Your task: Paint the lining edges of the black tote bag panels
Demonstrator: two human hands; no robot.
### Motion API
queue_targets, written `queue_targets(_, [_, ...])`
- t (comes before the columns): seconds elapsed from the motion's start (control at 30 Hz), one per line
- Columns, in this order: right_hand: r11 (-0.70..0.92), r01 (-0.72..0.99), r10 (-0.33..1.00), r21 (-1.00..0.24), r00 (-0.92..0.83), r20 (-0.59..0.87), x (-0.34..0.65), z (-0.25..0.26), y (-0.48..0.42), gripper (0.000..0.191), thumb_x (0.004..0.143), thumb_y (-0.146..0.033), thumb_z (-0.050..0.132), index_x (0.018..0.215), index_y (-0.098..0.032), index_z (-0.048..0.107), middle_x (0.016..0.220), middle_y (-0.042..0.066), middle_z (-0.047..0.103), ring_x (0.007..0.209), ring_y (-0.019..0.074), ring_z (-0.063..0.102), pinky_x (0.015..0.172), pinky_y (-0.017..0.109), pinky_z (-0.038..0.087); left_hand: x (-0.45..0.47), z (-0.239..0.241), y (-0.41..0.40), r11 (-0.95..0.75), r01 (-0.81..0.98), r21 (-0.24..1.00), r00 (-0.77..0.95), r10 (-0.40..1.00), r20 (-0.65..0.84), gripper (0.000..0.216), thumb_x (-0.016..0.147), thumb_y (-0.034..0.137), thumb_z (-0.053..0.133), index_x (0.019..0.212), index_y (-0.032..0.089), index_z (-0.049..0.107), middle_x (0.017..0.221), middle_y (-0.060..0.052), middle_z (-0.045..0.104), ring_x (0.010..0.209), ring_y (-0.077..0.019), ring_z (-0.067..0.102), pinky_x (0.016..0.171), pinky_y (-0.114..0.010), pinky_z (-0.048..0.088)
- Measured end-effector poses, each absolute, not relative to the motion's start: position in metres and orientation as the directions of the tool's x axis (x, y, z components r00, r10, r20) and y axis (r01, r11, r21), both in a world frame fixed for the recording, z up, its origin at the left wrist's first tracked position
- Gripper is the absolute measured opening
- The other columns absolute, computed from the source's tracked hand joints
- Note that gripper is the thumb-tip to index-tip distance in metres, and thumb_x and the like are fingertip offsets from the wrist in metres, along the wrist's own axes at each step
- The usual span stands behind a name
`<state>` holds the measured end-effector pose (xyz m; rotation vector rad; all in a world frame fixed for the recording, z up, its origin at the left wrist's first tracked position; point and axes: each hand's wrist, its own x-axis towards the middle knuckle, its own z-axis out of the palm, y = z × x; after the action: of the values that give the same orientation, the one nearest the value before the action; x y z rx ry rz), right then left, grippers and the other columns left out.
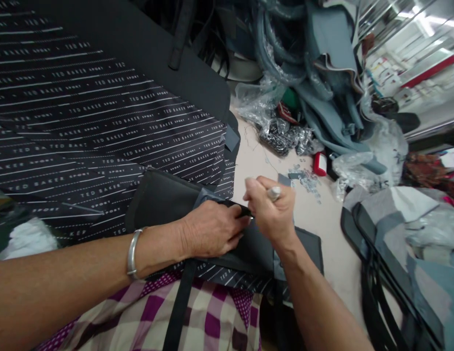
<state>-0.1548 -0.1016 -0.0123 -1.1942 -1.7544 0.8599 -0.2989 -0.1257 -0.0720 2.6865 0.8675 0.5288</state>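
Observation:
A black panel [164,195] with grey strap tabs lies across the front of the table over printed lining. On its middle rests my left hand [215,228], its fingers bent and pressed onto a black piece by the panel's upper edge. My right hand [272,207] is closed in a fist just to the right, round a slim tool [274,193] whose silvery end sticks out. A small bright tip shows below the fist, near my left fingertips. Most of the tool is hidden, so its kind is unclear. A black strap [180,302] hangs down towards my lap.
Black lining with white lettering [113,112] covers the left side. Blue-grey bag parts [332,97] and clear plastic pile up at the back right. Small clear discs [309,181] lie scattered by a red container [320,164]. Black and grey pieces [384,243] stand at right.

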Motion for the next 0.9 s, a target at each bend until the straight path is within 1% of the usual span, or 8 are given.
queue_targets(0.1, [0.306, 0.099, 0.951, -0.947, 0.017, 0.309, -0.147, -0.004, -0.103, 0.035, 0.092, -0.029, 0.058, 0.058, -0.020, 0.054, 0.043, -0.010, 0.033, 0.034, 0.0065, 0.029, 0.036, 0.021, 0.024, -0.301, -0.068, -0.127, -0.764, 0.530, 0.368, 0.726, 0.633, 0.269, 0.018, 0.089, 0.031, 0.056, 0.099, 0.017, 0.061, 0.087, -0.004, 0.067, 0.068, -0.0224, 0.066, 0.051, -0.036, 0.042])
queue_targets(0.17, [0.388, 0.070, 0.912, -0.919, 0.111, 0.394, -0.148, -0.005, -0.107, 0.034, 0.090, -0.028, 0.054, 0.058, -0.022, 0.048, 0.043, -0.010, 0.030, 0.033, 0.0068, 0.027, 0.036, 0.021, 0.027, -0.301, -0.067, -0.128, -0.756, 0.539, 0.371, 0.715, 0.644, 0.272, 0.017, 0.088, 0.031, 0.057, 0.096, 0.016, 0.059, 0.086, -0.005, 0.067, 0.068, -0.0223, 0.066, 0.051, -0.035, 0.041])
queue_targets(0.37, [0.279, 0.403, 0.943, -0.871, 0.058, 0.329, -0.126, -0.020, -0.120, 0.039, 0.095, -0.041, 0.052, 0.060, -0.022, 0.052, 0.044, -0.008, 0.037, 0.036, 0.0095, 0.035, 0.038, 0.023, 0.030, -0.300, -0.065, -0.127, -0.744, 0.560, 0.364, 0.709, 0.658, 0.253, 0.016, 0.087, 0.031, 0.059, 0.094, 0.016, 0.059, 0.087, -0.005, 0.069, 0.073, -0.0225, 0.067, 0.054, -0.035, 0.044])
queue_targets(0.57, [0.137, 0.792, 0.932, -0.594, 0.101, 0.349, -0.011, -0.015, -0.144, 0.029, 0.078, -0.044, 0.074, 0.063, -0.021, 0.064, 0.051, -0.004, 0.049, 0.048, 0.0129, 0.042, 0.050, 0.025, 0.034, -0.301, -0.065, -0.129, -0.758, 0.569, 0.320, 0.721, 0.647, 0.249, 0.030, 0.088, 0.032, 0.057, 0.115, 0.018, 0.061, 0.090, -0.004, 0.068, 0.076, -0.0213, 0.068, 0.059, -0.032, 0.048])
queue_targets(0.7, [0.051, 0.881, 0.942, -0.470, 0.114, 0.315, 0.047, -0.033, -0.170, 0.024, 0.078, -0.045, 0.071, 0.082, -0.021, 0.073, 0.077, 0.006, 0.068, 0.070, 0.0247, 0.061, 0.071, 0.038, 0.049, -0.302, -0.061, -0.130, -0.771, 0.573, 0.278, 0.729, 0.634, 0.257, 0.038, 0.090, 0.029, 0.055, 0.127, 0.022, 0.062, 0.090, -0.004, 0.069, 0.073, -0.0192, 0.068, 0.061, -0.030, 0.052])
queue_targets(0.77, [0.049, 0.892, 0.942, -0.449, 0.108, 0.317, 0.054, -0.036, -0.188, 0.028, 0.082, -0.043, 0.064, 0.096, -0.021, 0.073, 0.094, 0.011, 0.071, 0.088, 0.0299, 0.065, 0.086, 0.048, 0.050, -0.301, -0.055, -0.129, -0.776, 0.579, 0.252, 0.730, 0.630, 0.264, 0.037, 0.090, 0.026, 0.054, 0.126, 0.022, 0.064, 0.090, -0.005, 0.070, 0.073, -0.0187, 0.069, 0.064, -0.030, 0.055])
queue_targets(0.83, [0.064, 0.895, 0.943, -0.442, 0.090, 0.319, 0.048, -0.034, -0.213, 0.029, 0.083, -0.033, 0.061, 0.108, -0.022, 0.071, 0.110, 0.012, 0.070, 0.106, 0.0299, 0.063, 0.098, 0.050, 0.048, -0.299, -0.051, -0.130, -0.788, 0.576, 0.220, 0.738, 0.616, 0.276, 0.036, 0.091, 0.024, 0.052, 0.124, 0.020, 0.065, 0.092, -0.006, 0.071, 0.074, -0.0185, 0.071, 0.066, -0.030, 0.058])
queue_targets(0.9, [0.113, 0.898, 0.961, -0.426, 0.010, 0.276, 0.029, -0.033, -0.243, 0.037, 0.080, -0.021, 0.061, 0.116, -0.028, 0.069, 0.125, 0.008, 0.065, 0.118, 0.0262, 0.060, 0.104, 0.045, 0.047, -0.299, -0.054, -0.131, -0.805, 0.564, 0.186, 0.751, 0.593, 0.290, 0.036, 0.093, 0.024, 0.047, 0.124, 0.019, 0.066, 0.096, -0.007, 0.073, 0.075, -0.0195, 0.072, 0.067, -0.032, 0.061])
